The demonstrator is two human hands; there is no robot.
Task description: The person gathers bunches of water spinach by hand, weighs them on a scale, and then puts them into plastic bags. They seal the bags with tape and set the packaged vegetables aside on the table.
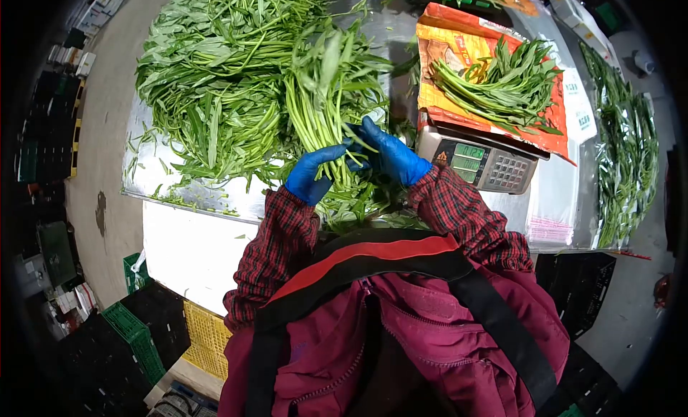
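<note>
Blue gloves cover both of my hands. My left hand (313, 175) curls round the stem ends of a bunch of water spinach (319, 109), whose leaves point away from me. At the right side of those stems is my right hand (393, 153), its fingers bent in and holding stems of the same bunch; some fingertips are hidden. A big heap of water spinach (215, 66) spreads left of and behind the bunch. Right of my hands, a smaller portion of water spinach (502, 87) lies on an orange printed sheet (433, 94) on top of a digital scale (494, 166).
The metal table (150, 180) carries scattered leaf bits at its front left. Clear plastic bags (555, 202) lie right of the scale, beside bagged greens (623, 145) at the far right. Green crates (134, 338) and a yellow crate (206, 338) stand on the floor at lower left.
</note>
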